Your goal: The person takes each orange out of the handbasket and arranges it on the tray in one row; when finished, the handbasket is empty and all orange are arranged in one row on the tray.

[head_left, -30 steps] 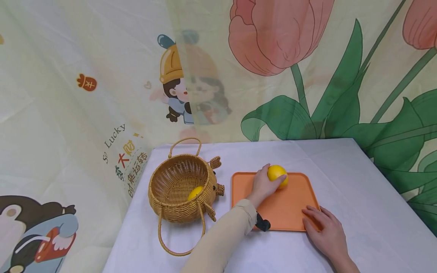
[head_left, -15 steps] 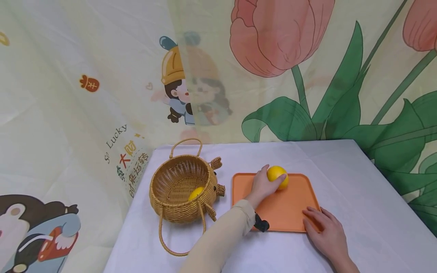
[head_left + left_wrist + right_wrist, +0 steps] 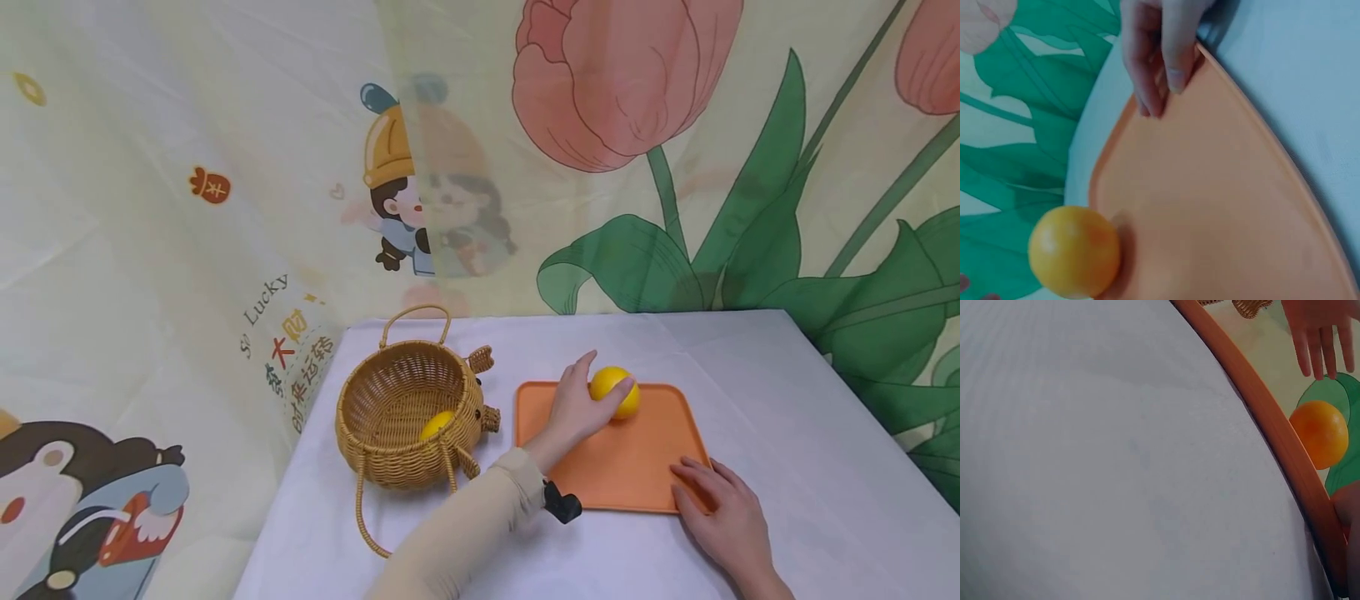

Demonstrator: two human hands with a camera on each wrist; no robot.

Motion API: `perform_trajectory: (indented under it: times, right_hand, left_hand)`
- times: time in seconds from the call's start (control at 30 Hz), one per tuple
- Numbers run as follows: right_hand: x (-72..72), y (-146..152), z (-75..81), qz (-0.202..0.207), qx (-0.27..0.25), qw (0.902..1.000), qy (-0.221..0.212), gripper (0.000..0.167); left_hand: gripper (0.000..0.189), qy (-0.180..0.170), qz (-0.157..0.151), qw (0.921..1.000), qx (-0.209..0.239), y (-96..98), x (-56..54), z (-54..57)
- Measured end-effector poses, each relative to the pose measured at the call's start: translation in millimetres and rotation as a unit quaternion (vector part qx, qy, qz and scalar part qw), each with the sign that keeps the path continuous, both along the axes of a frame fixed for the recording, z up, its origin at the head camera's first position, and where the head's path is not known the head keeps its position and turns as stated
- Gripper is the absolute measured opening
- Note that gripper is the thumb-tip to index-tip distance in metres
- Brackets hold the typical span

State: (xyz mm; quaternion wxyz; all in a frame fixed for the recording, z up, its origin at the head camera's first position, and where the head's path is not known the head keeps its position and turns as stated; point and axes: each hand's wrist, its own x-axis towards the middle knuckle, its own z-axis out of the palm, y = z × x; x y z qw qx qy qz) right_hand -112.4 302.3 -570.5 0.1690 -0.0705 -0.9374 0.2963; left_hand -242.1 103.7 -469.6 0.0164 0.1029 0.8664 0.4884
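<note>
On the far right part of the orange tray (image 3: 622, 467) sits a round yellow-orange fruit, seemingly an orange (image 3: 617, 393). My left hand (image 3: 573, 408) is beside it, fingers and thumb spread and apart from it in the wrist views; fingertips (image 3: 965, 283) show at the left wrist view's lower left. My right hand (image 3: 723, 517) rests at the tray's near right corner, fingers on the tray surface just inside the rim. A wicker pig-shaped basket (image 3: 408, 458) stands left of the tray, with a yellow fruit (image 3: 437, 425) inside, partly hidden by the basket's wall.
A white cloth (image 3: 817, 433) covers the table. The basket's near handle (image 3: 362, 517) hangs down onto the cloth, partly behind my left sleeve (image 3: 465, 533). A printed curtain (image 3: 465, 150) stands behind and to the left.
My left hand has let go of the orange, its fingers spreading and drawing slightly left. The orange stays on the tray. The right hand keeps its place at the tray corner.
</note>
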Motion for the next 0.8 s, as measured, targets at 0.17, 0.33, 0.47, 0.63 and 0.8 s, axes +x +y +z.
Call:
perform_trajectory:
  times: [0.17, 0.33, 0.47, 0.63, 0.8]
  right_hand:
    - [0.5, 0, -1.4, 0.001, 0.001, 1.0, -0.003, 0.032]
    - [-0.5, 2, -1.0, 0.002, 0.006, 1.0, 0.0, 0.032]
    - [-1.2, 3, -0.5, 0.001, 0.003, 1.0, -0.004, 0.033]
    - [-0.7, 4, -0.8, 0.003, 0.003, 1.0, 0.0, 0.032]
    - [0.5, 3, -1.3, 0.003, 0.002, 1.0, 0.004, 0.031]
  left_hand:
    - [0.076, 0.042, -0.034, 0.9971, 0.054, -24.4, 11.0, 22.2]
    - [0.072, 0.098, -0.048, 0.9882, 0.108, -57.3, 14.9, 48.9]
    - [0.068, 0.139, -0.047, 0.9802, 0.133, -85.7, 14.2, 70.7]
    - [0.062, 0.162, -0.029, 0.975, 0.149, -121.0, 10.8, 90.2]
    - [0.054, 0.144, -0.001, 0.9793, 0.142, -151.7, 6.7, 95.4]
